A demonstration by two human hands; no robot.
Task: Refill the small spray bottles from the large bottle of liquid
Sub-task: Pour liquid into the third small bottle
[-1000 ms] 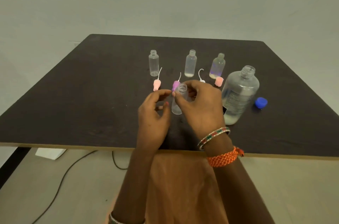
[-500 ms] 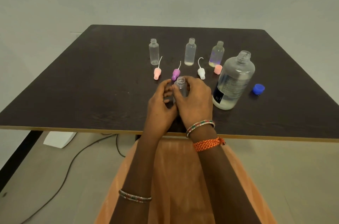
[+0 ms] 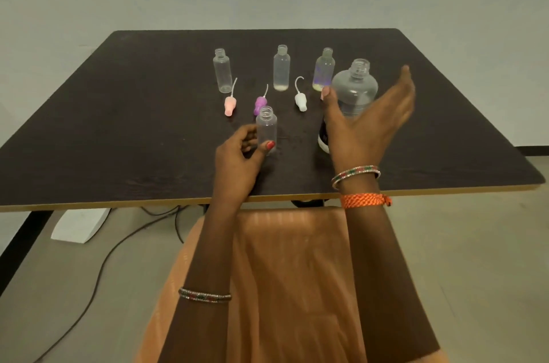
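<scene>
A small clear bottle (image 3: 266,126) with no cap stands upright near the table's front, and my left hand (image 3: 240,157) grips its lower part with thumb and fingers. My right hand (image 3: 368,122) is spread wide in front of the large uncapped bottle (image 3: 355,89), thumb on its left side, fingers to its right, and hides its lower half. Whether the hand touches the bottle I cannot tell. Three more small uncapped bottles stand in a row behind: left (image 3: 222,70), middle (image 3: 281,68), right (image 3: 324,69).
Spray heads lie loose on the dark table (image 3: 118,125): pink (image 3: 230,105), purple (image 3: 260,102), white (image 3: 300,100). The table's front edge runs just above my lap. Cables and a white foot lie on the floor at left.
My right hand has let go of the small bottle and swung right to the large bottle. My left hand stays on the small bottle, which stands on the table.
</scene>
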